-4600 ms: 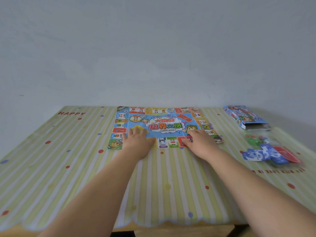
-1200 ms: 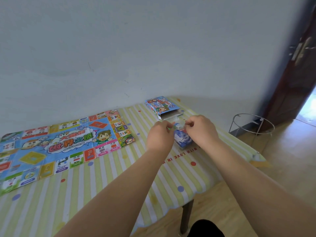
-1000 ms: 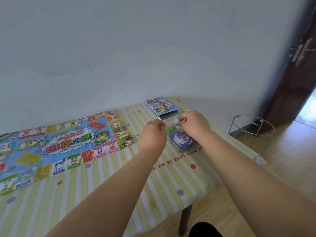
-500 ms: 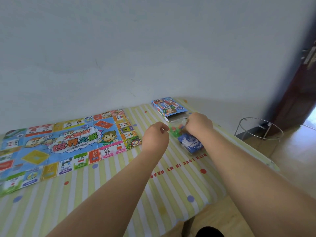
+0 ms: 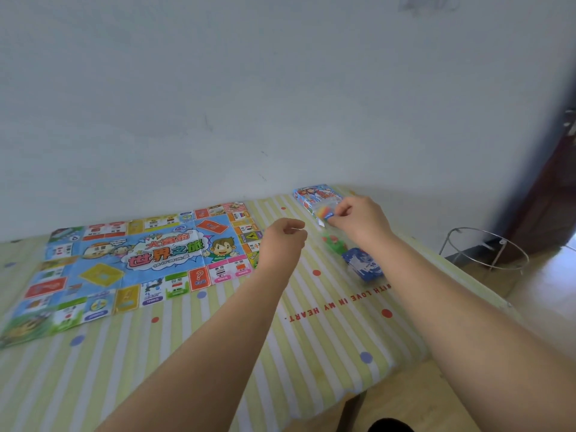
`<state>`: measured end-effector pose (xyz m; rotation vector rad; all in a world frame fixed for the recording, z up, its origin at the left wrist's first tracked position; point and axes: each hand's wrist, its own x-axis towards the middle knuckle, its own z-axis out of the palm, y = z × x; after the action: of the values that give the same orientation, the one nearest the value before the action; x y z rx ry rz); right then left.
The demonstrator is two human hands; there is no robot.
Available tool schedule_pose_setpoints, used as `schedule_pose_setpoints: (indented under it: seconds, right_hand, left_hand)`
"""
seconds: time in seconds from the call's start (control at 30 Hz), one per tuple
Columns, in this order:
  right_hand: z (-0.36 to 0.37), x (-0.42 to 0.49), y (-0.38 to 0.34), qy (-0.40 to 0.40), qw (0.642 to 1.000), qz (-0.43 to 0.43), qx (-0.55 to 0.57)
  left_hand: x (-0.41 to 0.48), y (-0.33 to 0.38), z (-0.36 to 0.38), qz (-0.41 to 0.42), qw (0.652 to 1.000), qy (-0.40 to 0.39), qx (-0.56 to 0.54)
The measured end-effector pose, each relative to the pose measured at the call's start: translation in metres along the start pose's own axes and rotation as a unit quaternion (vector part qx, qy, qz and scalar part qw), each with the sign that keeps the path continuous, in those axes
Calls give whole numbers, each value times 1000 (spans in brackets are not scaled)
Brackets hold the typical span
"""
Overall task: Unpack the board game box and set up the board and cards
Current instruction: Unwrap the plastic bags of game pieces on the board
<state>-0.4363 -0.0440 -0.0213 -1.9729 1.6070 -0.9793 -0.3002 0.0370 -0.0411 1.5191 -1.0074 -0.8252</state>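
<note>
Packet [image 5: 325, 212] now aloft, inside right grip [image 5: 361, 221]

Left hand [image 5: 282, 241] curled, right hand [image 5: 361, 218] pinching

A room in a home: a table covered by a yellow-striped, polka-dotted tablecloth [image 5: 327, 338] printed "WITH LOVE IN MY HEART" stands pushed against a plain, pale, lightly scuffed wall [image 5: 280, 88]. A colourful cartoon game board [image 5: 140, 260] lies spread flat on the cloth. At the right edge, a dark wooden door [image 5: 551, 198] with a metal handle [image 5: 572, 121] meets a light wood-toned floor [image 5: 554, 300], where a round wire stand [image 5: 486, 249] sits near the wall.
</note>
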Motion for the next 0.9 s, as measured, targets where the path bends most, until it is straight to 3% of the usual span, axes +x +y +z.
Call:
schedule_pose_setpoints:
  seconds: [0.17, 0.47, 0.53, 0.67, 0.9]
  right_hand:
    - [35, -25, -46, -63, 993, -58, 75]
    - [111, -63, -114, -196, 964, -129, 122]
    - [123, -67, -124, -190, 963, -134, 136]
    - [148, -71, -144, -156, 966, -134, 155]
    - [168, -82, -167, -215, 954, -172, 119]
  left_hand:
    - [0, -1, -43, -69, 985, 66, -147]
    - [-9, -29, -144, -103, 966, 138, -195]
    - [-10, -32, -162, -107, 960, 148, -211]
    - [-13, -45, -196, -76, 975, 173, -121]
    - [-21, -53, -227, -21, 982, 186, -17]
